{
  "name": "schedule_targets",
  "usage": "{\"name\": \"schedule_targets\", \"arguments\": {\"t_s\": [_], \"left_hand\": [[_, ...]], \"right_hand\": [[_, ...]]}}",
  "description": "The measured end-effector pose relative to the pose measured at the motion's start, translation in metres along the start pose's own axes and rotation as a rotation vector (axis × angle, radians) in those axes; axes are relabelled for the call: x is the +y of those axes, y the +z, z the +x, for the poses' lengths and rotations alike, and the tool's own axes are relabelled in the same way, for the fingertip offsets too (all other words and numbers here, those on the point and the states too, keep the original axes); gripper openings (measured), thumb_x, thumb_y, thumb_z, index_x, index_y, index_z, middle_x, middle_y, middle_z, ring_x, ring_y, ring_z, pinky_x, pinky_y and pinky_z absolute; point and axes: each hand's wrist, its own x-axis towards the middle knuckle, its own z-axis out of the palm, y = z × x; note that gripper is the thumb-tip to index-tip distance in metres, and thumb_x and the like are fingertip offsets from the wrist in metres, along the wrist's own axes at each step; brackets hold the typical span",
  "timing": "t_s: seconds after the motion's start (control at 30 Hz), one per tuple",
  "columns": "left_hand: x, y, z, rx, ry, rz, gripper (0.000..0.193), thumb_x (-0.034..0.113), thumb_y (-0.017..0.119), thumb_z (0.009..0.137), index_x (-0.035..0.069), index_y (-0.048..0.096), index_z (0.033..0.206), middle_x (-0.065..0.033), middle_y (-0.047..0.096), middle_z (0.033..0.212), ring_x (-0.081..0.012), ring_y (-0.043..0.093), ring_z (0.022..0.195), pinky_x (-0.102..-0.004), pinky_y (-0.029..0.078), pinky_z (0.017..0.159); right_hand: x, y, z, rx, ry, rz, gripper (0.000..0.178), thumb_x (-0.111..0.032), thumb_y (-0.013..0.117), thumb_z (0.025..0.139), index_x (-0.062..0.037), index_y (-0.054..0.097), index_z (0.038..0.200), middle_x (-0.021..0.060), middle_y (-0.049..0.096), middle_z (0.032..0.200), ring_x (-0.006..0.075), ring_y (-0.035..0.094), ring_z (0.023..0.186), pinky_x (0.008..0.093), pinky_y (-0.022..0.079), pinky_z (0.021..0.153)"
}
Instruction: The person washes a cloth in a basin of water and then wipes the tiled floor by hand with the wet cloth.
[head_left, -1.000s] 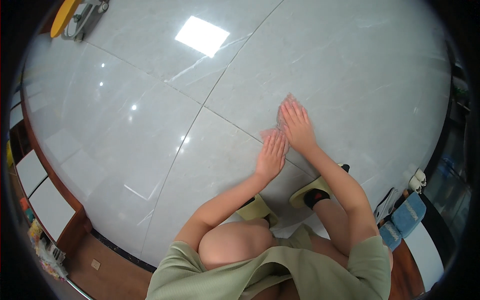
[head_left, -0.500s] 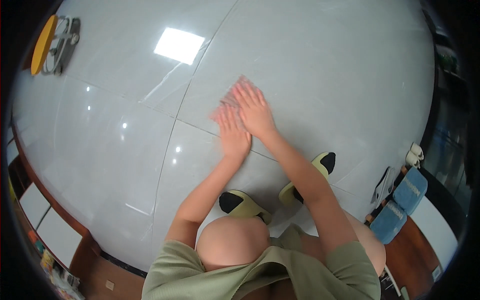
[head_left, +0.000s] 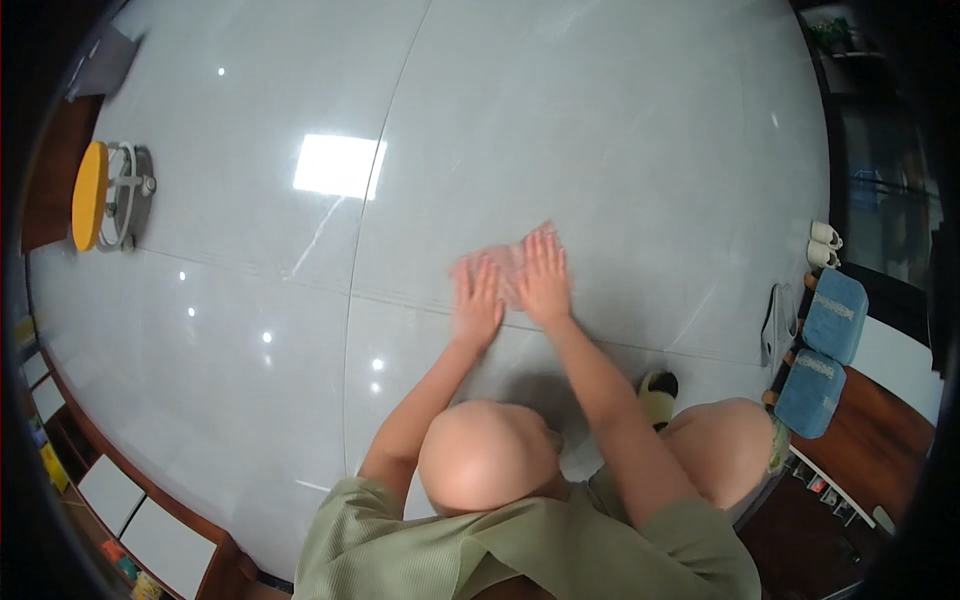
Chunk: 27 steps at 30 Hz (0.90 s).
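A thin pinkish cloth (head_left: 511,272) lies spread on the shiny grey tiled floor (head_left: 640,150), just beyond a tile joint. My left hand (head_left: 478,305) rests flat on its left part, fingers stretched out and slightly blurred. On the right part my right hand (head_left: 545,280) presses down with straight fingers, a little farther out than the left. Between the two hands a wrinkled strip of the cloth shows. Both arms reach forward past my bent knees. One yellow-green slipper (head_left: 655,408) with a dark sock shows beside my right forearm.
At the left stands a yellow-seated stool (head_left: 90,196) with a wheeled base. White-fronted cabinets (head_left: 168,545) line the lower left. On the right are blue cushions (head_left: 836,315) on wooden seats, a grey-white flat object (head_left: 778,325) and white shoes (head_left: 824,246).
My hands have moved apart sideways and the cloth between them shows more widely. Both hands sit farther right in the picture. The view has shifted, and my left slipper is now hidden.
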Motion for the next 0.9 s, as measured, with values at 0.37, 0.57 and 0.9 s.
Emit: {"name": "schedule_targets", "arguments": {"t_s": [0.37, 0.57, 0.9], "left_hand": [[-0.04, -0.012, 0.033, 0.189, -0.387, 0.197, 0.076, 0.028, 0.047, 0.083, -0.012, 0.013, 0.139, -0.0281, 0.009, 0.148, -0.044, 0.006, 0.137, -0.0497, 0.004, 0.112], [0.039, 0.0, 0.07, 0.049, -0.239, 0.244, 0.066, 0.028, 0.036, 0.088, -0.015, 0.02, 0.136, -0.0295, 0.014, 0.146, -0.0432, 0.006, 0.137, -0.05, 0.003, 0.113], [0.127, 0.034, 0.09, -0.01, 0.196, 0.164, 0.068, 0.032, 0.036, 0.089, -0.012, 0.021, 0.138, -0.0257, 0.014, 0.148, -0.0389, 0.007, 0.139, -0.047, 0.003, 0.113]], "right_hand": [[-0.056, 0.014, 0.083, 0.083, -0.262, 0.155, 0.051, -0.029, 0.048, 0.089, -0.0235, 0.038, 0.138, 0.004, 0.032, 0.145, 0.0264, 0.022, 0.136, 0.047, 0.016, 0.111], [0.033, -0.013, 0.071, 0.007, -0.393, 0.054, 0.05, -0.027, 0.045, 0.09, -0.0148, 0.039, 0.138, 0.0026, 0.034, 0.145, 0.0204, 0.025, 0.136, 0.0406, 0.019, 0.111], [0.142, -0.036, -0.026, -0.081, -0.107, -0.045, 0.057, -0.024, 0.044, 0.089, -0.0052, 0.03, 0.141, 0.0083, 0.025, 0.149, 0.0234, 0.018, 0.139, 0.0425, 0.015, 0.112]]}}
